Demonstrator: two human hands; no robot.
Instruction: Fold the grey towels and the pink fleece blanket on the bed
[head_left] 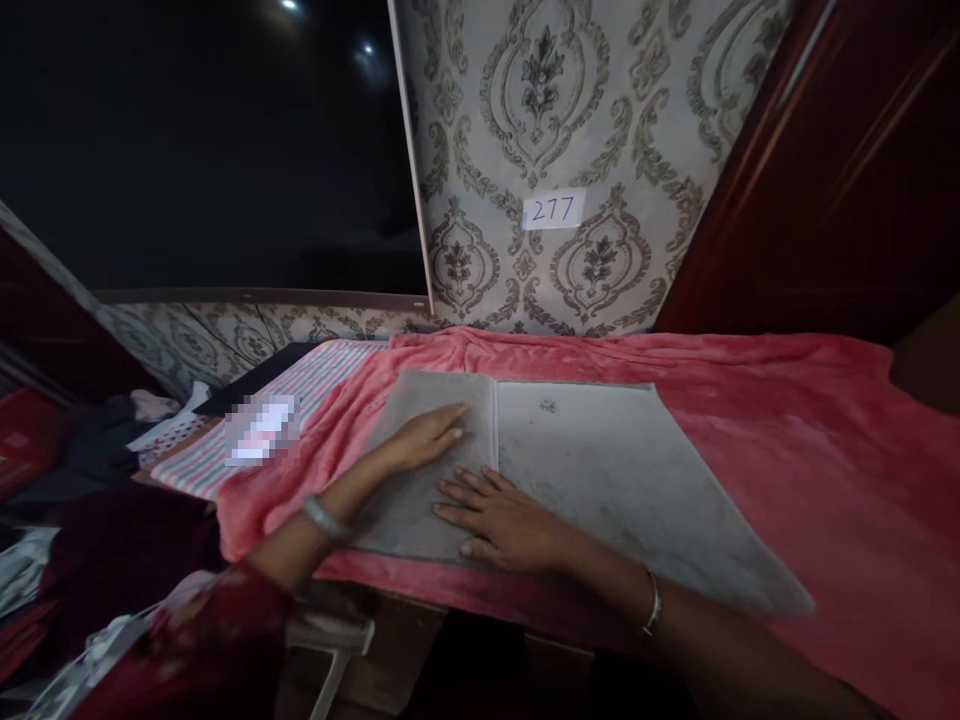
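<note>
A grey cloth (592, 470) with a small dark mark near its far edge lies spread on a pink blanket (787, 450). Its left part (420, 400) is a darker grey, and a straight raised edge divides it from the paler right part. My left hand (429, 438), with a bangle at the wrist, rests or hovers over the darker part, fingers stretched toward the dividing edge. Nearer to me, my right hand (510, 522) lies flat with fingers spread, reaching across that edge onto the darker part. Neither hand grips anything.
A large dark screen (210, 150) stands behind on the left. Patterned wallpaper carries a paper label reading 277 (553, 209). On the left are a striped cloth (187, 470) with a blurred-out item on it, and piled clothes (112, 560). A white frame-like object (337, 640) sits below the front edge.
</note>
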